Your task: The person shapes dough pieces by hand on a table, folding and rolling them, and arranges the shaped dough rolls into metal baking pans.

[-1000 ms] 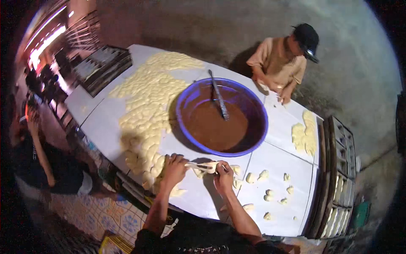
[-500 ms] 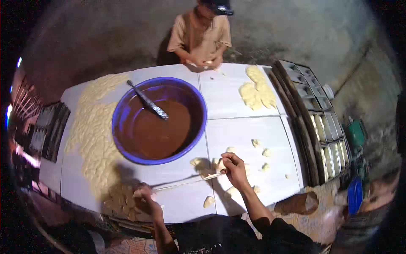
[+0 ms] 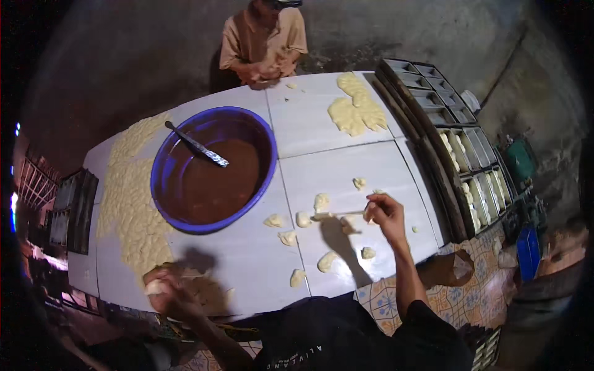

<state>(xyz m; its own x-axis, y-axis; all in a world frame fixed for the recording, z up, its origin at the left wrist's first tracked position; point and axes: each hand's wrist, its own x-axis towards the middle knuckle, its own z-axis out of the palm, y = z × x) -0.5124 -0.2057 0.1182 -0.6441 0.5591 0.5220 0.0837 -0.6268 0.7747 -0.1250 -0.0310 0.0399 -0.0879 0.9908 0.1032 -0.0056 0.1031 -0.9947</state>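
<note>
Over the near-left edge of the white tabletop (image 3: 340,162), a pale dough lump (image 3: 156,287) sits in the left hand (image 3: 170,295), grip curled around it; exact finger contact blurred. Right hand (image 3: 391,224) is above the near-right part, grip pinching a thin tool (image 3: 339,214) by one end, thumb and fingers pressed together; tool points left, roughly level, over the scattered dough pieces. Whether its tip touches any piece: cannot tell. Loose dough pieces lie below and around the right hand, e.g. a rounded one (image 3: 303,219) near the tool's tip, a longer one (image 3: 327,261) closer to the person. Left of these, well apart from the right hand, a big purple-blue basin (image 3: 204,229) with brown contents; a long dark-handled utensil (image 3: 198,144) leans in it, handle end over the rim. A dough spread (image 3: 139,229), bumpy, covers the left side beside the basin. Far right, a flat dough slab (image 3: 357,115). Along the right edge, metal tins (image 3: 427,96), some nearer compartments with pale dough in them. Far side: co-worker in tan shirt (image 3: 244,40), hands together at the edge. Left end, stacked trays (image 3: 75,210). Below, patterned floor tiles (image 3: 378,303).
</note>
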